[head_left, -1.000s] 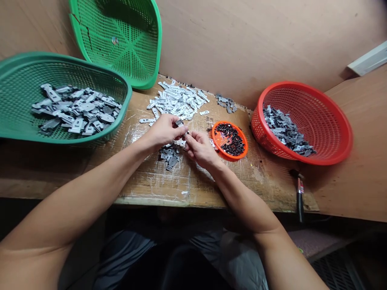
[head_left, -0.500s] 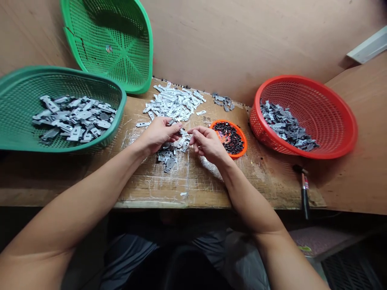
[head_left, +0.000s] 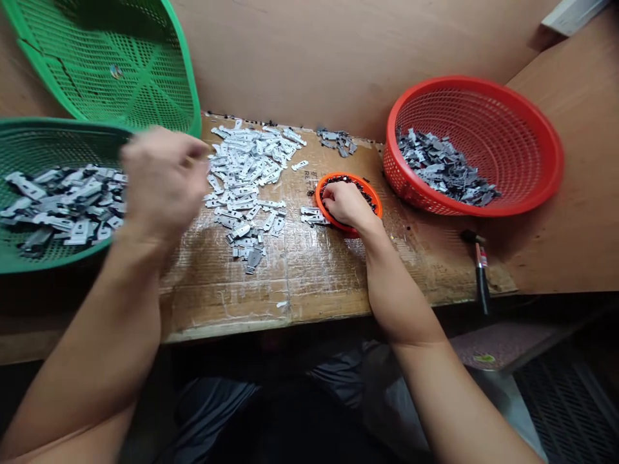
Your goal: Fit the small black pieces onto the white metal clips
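While the blurred left hand [head_left: 162, 183] is held over the green basket [head_left: 58, 124] of metal pieces [head_left: 53, 209], its fingers cannot be made out; right of the loose pile [head_left: 246, 167], the right hand [head_left: 345, 203] is set in the orange dish [head_left: 378, 207] of black bits [head_left: 349, 182], fingers curled, grip hidden.

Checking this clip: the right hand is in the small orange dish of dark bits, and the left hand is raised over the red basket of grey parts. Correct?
Not quite. In the head view the blurred left hand is raised by the green basket of grey parts, not the red basket, which sits far to the right. The right hand is in the small orange dish, as stated.
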A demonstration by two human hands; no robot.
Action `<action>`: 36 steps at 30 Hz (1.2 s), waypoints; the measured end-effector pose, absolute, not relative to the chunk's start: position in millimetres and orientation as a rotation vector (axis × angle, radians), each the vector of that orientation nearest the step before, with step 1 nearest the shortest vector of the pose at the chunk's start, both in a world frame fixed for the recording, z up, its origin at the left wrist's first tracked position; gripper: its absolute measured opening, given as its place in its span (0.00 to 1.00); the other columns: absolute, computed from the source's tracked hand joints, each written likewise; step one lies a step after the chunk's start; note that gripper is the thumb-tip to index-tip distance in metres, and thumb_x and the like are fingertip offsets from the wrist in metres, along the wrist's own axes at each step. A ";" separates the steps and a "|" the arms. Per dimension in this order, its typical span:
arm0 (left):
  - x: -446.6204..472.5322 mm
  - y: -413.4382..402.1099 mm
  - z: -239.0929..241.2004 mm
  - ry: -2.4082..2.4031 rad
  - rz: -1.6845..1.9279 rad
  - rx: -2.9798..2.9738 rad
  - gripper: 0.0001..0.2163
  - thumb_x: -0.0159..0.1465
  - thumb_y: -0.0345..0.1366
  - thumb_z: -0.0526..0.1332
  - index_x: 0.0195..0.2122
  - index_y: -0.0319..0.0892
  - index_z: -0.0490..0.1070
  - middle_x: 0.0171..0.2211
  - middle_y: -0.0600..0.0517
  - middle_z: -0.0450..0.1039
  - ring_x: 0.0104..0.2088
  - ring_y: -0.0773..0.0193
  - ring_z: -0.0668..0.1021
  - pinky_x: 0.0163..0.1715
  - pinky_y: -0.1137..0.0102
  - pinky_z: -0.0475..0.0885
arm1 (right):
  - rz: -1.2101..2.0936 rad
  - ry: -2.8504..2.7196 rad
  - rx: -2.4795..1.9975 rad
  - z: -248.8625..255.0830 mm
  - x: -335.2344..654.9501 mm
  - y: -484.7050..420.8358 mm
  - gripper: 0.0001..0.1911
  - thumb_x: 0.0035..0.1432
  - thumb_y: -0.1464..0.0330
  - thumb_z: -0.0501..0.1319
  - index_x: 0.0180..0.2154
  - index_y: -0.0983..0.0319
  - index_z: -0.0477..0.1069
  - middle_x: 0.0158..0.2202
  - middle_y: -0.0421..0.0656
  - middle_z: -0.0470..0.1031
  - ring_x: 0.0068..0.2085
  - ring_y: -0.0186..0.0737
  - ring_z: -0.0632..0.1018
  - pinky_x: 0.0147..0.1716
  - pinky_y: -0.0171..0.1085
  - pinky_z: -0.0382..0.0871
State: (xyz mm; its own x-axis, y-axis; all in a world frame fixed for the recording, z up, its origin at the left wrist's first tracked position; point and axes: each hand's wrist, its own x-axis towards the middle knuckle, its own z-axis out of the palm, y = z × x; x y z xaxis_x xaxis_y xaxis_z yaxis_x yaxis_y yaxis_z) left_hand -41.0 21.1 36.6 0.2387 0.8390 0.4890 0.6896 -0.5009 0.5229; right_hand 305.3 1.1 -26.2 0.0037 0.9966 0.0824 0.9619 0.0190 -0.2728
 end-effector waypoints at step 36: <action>-18.0 44.6 0.6 1.208 0.929 1.515 0.11 0.55 0.32 0.75 0.24 0.44 0.72 0.23 0.53 0.74 0.26 0.66 0.77 0.28 0.69 0.74 | 0.451 -2.076 -1.600 -26.7 239.3 1.9 0.06 0.68 0.68 0.65 0.39 0.58 0.82 0.38 0.46 0.83 0.39 0.45 0.79 0.47 0.45 0.70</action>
State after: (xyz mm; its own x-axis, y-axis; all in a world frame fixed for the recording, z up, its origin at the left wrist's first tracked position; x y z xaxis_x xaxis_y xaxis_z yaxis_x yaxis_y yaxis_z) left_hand -18.0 44.6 0.6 0.2217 0.9751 0.0005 0.2508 -0.0575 0.9663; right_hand 239.3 1.9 -26.7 -0.2038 0.9642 0.1698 0.8071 0.2636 -0.5282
